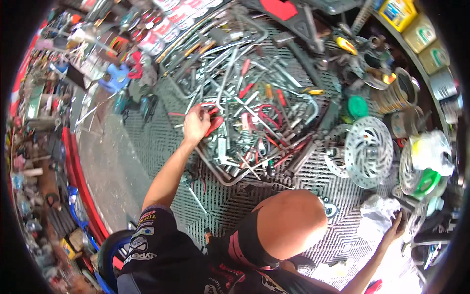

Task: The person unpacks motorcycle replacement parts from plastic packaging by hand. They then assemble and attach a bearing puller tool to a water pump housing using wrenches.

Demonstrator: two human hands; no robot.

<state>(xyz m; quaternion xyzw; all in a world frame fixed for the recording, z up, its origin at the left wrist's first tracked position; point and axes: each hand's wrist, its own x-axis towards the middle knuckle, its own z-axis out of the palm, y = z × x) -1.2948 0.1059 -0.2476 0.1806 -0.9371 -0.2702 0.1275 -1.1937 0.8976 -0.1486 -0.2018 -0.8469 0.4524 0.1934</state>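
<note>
My left hand (197, 121) grips a red-handled tool (213, 126) at the left side of a metal-framed tray (220, 177) heaped with wrenches, screwdrivers and other loose tools. The tool's exact kind is hard to make out. My right hand (395, 226) is low at the right, fingers curled beside a crumpled clear plastic bag (376, 213) and some metal parts; what is in them is unclear. My bare knee (289, 223) sits between the two hands.
Brake discs (367, 152), stacked cans (391, 98) and a green lid (357, 106) lie right of the tray. Bottles (418, 32) line the upper right rim. Cluttered shelving (34, 161) runs down the left beside a red edge (85, 196). Patterned grid mat (156, 147) covers the floor.
</note>
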